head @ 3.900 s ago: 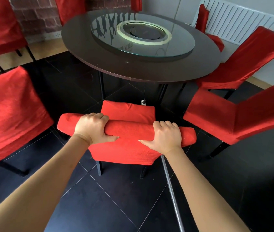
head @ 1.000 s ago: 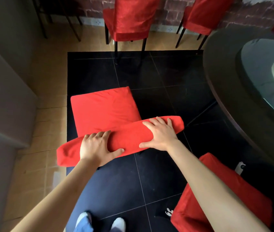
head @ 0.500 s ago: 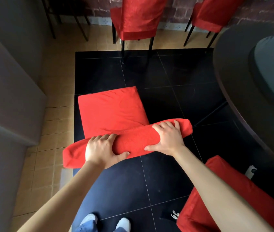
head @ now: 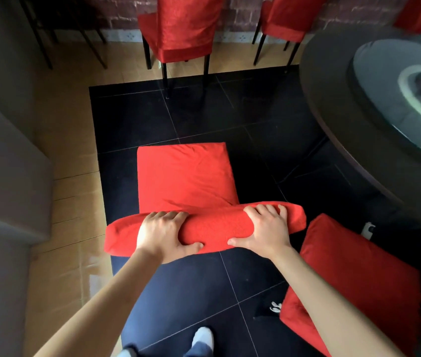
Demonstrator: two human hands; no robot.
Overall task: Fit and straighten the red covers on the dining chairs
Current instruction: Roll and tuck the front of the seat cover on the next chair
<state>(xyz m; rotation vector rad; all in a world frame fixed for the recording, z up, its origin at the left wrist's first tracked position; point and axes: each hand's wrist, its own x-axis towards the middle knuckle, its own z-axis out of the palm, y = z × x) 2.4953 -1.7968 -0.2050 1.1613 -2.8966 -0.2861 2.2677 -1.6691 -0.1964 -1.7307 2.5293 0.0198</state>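
Note:
A dining chair in a red cover (head: 183, 173) stands just in front of me on the black tiles, its seat pointing away. Both hands sit on the covered top of its backrest (head: 214, 225). My left hand (head: 161, 234) grips the left part, fingers over the top and thumb underneath. My right hand (head: 263, 230) grips the right part the same way, close to the backrest's right end. The chair's legs are hidden under the seat.
Another red-covered chair (head: 345, 282) is close at lower right. Two more covered chairs (head: 181, 27) (head: 284, 19) stand by the brick wall ahead. The round dark table (head: 374, 130) with a glass turntable fills the right. A grey wall (head: 0, 163) runs along the left.
Since 3.9 s ago I have turned from the chair at the table to this one. Over the last second the chair has swung slightly, and both hands keep their grip.

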